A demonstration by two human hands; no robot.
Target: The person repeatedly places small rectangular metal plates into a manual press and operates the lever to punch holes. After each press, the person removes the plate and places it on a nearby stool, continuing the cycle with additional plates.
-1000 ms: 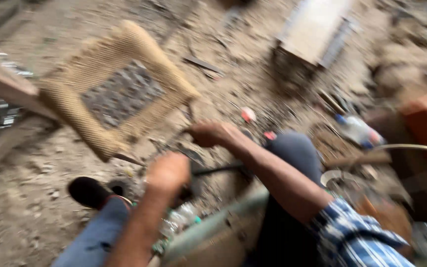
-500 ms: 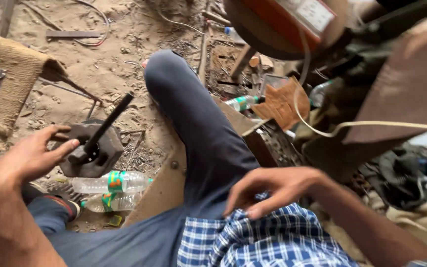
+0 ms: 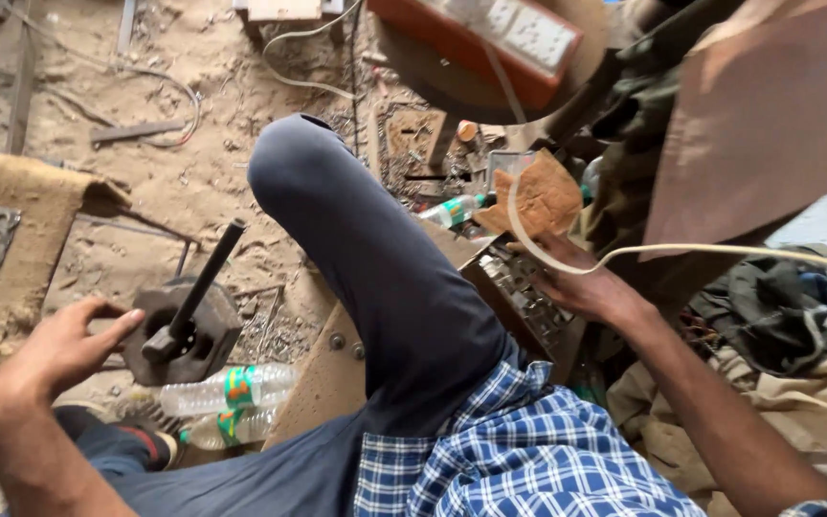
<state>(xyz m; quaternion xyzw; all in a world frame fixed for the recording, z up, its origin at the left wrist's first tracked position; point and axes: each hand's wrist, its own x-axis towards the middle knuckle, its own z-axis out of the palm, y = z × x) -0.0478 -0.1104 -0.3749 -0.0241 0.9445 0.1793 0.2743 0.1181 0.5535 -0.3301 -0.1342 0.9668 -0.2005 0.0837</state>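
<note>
My left hand [image 3: 59,347] hovers at the lower left with fingers apart, its fingertips just beside a dark metal block [image 3: 205,337]. A black-handled hammer [image 3: 193,295] leans on that block. My right hand [image 3: 581,282] reaches out to the right, palm down, fingers stretched onto a tray of small metal parts [image 3: 521,287]; I see nothing held in it. A thin white cable [image 3: 701,251] runs over that hand. Just above lies a rough brown sheet [image 3: 543,196]. My bent knee in dark trousers [image 3: 356,239] rises between the two hands.
Two clear plastic bottles [image 3: 227,393] lie by my shoe. A woven frame [image 3: 21,249] sits at the left, an orange box [image 3: 480,38] at the top, a green-labelled bottle [image 3: 452,211] beside the tray. Crumpled cloth and bags [image 3: 777,316] pile up at the right on sandy ground.
My right hand left my thigh and stretched right onto the tray of metal parts. My left hand stayed beside the metal block. The view tilted slightly.
</note>
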